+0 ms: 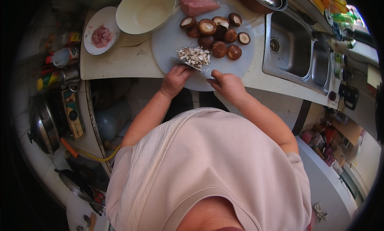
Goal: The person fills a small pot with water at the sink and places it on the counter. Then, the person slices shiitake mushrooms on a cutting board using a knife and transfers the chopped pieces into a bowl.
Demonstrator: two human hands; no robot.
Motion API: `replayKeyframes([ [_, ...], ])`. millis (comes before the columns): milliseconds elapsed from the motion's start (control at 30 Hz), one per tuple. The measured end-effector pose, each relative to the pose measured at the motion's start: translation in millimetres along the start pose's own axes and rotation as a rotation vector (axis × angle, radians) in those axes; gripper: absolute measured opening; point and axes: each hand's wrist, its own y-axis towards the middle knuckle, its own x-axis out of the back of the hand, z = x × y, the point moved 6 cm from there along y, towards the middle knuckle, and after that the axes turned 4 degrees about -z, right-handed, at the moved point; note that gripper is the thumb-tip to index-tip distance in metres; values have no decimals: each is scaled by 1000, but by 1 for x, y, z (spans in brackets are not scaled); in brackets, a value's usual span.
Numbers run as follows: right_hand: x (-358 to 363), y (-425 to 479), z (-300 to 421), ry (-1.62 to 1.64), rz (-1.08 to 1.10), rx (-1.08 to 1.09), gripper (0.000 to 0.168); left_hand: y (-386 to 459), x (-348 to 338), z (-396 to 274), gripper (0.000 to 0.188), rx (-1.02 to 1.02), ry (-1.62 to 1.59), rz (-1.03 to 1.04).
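My right hand (227,84) grips a kitchen knife (201,70) by its handle, and the thin blade slants up to the left across a round white cutting board (166,47). Against the blade's near side rest the bent fingers of my left hand (176,81); whether they pinch it is hidden. Just beyond the blade lies a pile of finely chopped mushroom (194,56). Several whole brown shiitake mushrooms (219,49) sit behind the pile, some with pale undersides showing. At the board's far edge is a slab of raw pink meat (198,5).
A cream bowl (145,11) overlaps the board's far left side. Left of it, a white plate (90,40) holds chopped raw meat (102,36). A steel double sink (289,41) is at right, with stacked bowls (264,1) behind. Bottles (61,56) and a lidded pot (45,126) stand left.
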Motion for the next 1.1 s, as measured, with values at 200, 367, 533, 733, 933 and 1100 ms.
replayKeyframes([
  [200, 9, 0, 5, 65, -20, 0, 23, -2, 9, -6, 34, -27, -28, 12],
  [367, 3, -3, 1, 12, 23, -12, 23, -2, 5, 0, 35, 7, -34, 29],
  [533, 3, 3, 5, 63, -18, -3, 24, -2, 10, -5, 33, -36, -26, 28],
  [733, 2, -3, 1, 61, 3, 22, 25, -6, 9, 0, 32, -13, 2, 26],
  [933, 3, 2, 8, 68, 2, 12, 24, -6, 11, -2, 29, -9, 25, 14],
  [1100, -4, 3, 4, 32, 43, -19, 23, -9, 14, -2, 28, 6, 15, 21],
])
